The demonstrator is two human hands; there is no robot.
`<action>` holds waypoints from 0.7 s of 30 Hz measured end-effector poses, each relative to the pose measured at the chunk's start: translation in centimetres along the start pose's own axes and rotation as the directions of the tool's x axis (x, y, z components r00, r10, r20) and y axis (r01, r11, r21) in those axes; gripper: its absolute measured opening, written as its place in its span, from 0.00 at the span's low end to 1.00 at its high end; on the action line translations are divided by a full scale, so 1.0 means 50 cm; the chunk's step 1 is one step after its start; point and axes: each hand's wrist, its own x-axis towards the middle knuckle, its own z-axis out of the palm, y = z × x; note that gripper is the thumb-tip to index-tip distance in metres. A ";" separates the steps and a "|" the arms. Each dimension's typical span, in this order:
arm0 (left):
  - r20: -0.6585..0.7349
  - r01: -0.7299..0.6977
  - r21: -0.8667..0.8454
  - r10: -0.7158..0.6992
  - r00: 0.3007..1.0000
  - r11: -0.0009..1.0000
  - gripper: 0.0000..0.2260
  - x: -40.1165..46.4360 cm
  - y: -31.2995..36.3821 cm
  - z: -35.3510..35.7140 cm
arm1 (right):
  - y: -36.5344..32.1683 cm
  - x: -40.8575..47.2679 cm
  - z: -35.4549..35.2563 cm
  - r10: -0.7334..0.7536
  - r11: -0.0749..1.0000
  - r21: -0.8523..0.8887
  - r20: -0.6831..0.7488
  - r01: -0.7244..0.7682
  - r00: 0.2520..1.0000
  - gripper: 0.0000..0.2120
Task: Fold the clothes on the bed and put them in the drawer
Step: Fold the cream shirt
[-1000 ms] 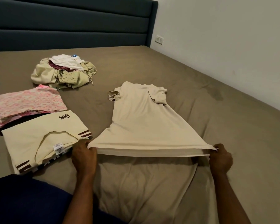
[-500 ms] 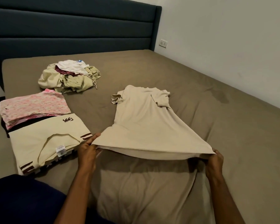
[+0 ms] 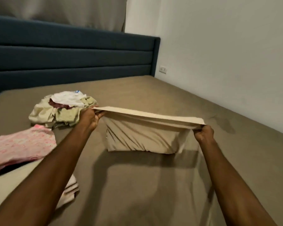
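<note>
You are reaching across a bed [image 3: 153,185] under a smooth taupe sheet, faintly creased toward the wall side. Your left hand [image 3: 90,117] pinches one end of the beige shirt [image 3: 142,136] and your right hand [image 3: 203,133] grips the other, fingers curled round the cloth, so its upper edge is stretched taut between them above the mattress. The rest of the shirt hangs below in slanted wrinkles, its lower fold resting on the sheet and casting a shadow toward you. Just behind your left hand sits the heap [image 3: 62,110] of unfolded clothes, pale green, white and maroon. To your left lies a folded pink garment [image 3: 21,145], with a cream one [image 3: 2,191] nearer you, partly hidden by your forearm. At the head of the bed stands a dark blue padded headboard [image 3: 72,57], a grey curtain [image 3: 64,10] above it. A white wall [image 3: 227,46] runs along the right, with a socket [image 3: 163,69] low near the corner.
</note>
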 end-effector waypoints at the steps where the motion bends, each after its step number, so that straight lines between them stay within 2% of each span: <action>1: -0.001 -0.048 -0.051 0.048 0.999 0.998 0.11 0.028 0.046 0.061 | -0.030 0.008 0.052 -0.021 0.997 0.071 0.037 0.019 0.999 0.17; 5: 0.141 -0.209 -0.139 0.229 0.963 0.968 0.09 0.058 0.204 0.256 | -0.182 -0.026 0.309 -0.137 0.947 0.316 0.244 0.055 0.960 0.15; 8: 0.151 -0.278 -0.178 0.305 0.940 0.944 0.11 0.019 0.290 0.327 | -0.248 -0.049 0.366 -0.267 0.939 0.301 0.331 0.167 0.905 0.17; 11: 0.159 -0.304 -0.181 0.333 0.929 0.935 0.12 -0.046 0.309 0.317 | -0.299 -0.093 0.376 -0.337 0.920 0.323 0.362 0.222 0.869 0.16; 13: 0.166 -0.332 -0.147 0.354 0.921 0.932 0.12 -0.099 0.298 0.275 | -0.298 -0.140 0.345 -0.372 0.916 0.291 0.365 0.275 0.853 0.15; 17: 0.136 -0.334 -0.052 0.338 0.931 0.941 0.11 -0.197 0.223 0.118 | -0.242 -0.249 0.182 -0.393 0.916 0.186 0.225 0.356 0.892 0.16; 19: 0.142 -0.308 0.073 0.296 0.945 0.949 0.11 -0.230 0.159 0.012 | -0.199 -0.305 0.074 -0.411 0.911 0.061 0.092 0.407 0.907 0.17; 21: 0.178 -0.262 0.244 0.222 0.959 0.934 0.10 -0.260 0.086 -0.099 | -0.147 -0.345 -0.057 -0.449 0.889 -0.083 0.027 0.449 0.893 0.18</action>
